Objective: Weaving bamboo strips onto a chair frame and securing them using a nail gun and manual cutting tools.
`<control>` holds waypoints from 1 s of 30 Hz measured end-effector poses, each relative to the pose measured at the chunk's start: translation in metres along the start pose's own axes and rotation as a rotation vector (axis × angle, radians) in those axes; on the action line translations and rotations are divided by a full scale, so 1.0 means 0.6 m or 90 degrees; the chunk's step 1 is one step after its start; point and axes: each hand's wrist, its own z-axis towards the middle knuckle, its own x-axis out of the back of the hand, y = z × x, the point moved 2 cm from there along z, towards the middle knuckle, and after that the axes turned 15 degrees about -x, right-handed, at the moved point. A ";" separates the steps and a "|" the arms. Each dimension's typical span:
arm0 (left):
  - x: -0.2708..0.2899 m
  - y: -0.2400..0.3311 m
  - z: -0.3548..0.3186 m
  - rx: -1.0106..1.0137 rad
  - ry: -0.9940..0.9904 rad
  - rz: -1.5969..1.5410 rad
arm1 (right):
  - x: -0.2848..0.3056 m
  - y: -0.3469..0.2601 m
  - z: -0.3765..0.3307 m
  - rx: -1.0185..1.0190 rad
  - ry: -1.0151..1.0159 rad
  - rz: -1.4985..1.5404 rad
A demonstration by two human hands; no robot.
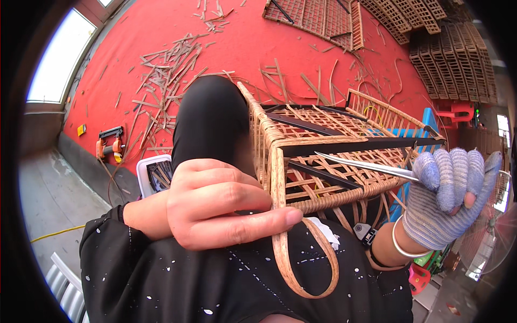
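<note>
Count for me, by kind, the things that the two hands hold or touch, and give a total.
Wicker frame, on the lap, touched by the left hand: 1
Loose wicker strip, looped under the left thumb: 1
Metal tool with a long point, in the gloved right hand: 1
Total: 3

Bright daylight floods the scene, with a blown-out window (59, 59) glaring white at upper left and the red floor (258, 37) evenly lit with only soft, faint shadows. The fisheye lens bends straight edges strongly toward the rim, which falls off into black vignette. Focus holds sharp at centre, softening slightly at the far edges.
</note>
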 end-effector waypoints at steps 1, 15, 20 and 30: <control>-0.002 -0.002 -0.003 0.001 0.000 0.000 | -0.001 0.001 0.001 -0.008 0.012 -0.011; -0.020 -0.013 -0.018 -0.007 0.053 -0.059 | -0.018 0.037 0.024 0.016 -0.066 -0.060; -0.020 -0.013 -0.010 -0.039 0.036 -0.089 | 0.008 0.046 0.034 -0.004 -0.046 0.108; -0.025 -0.016 -0.018 0.072 -0.023 -0.031 | 0.006 0.050 0.049 -0.058 -0.062 0.109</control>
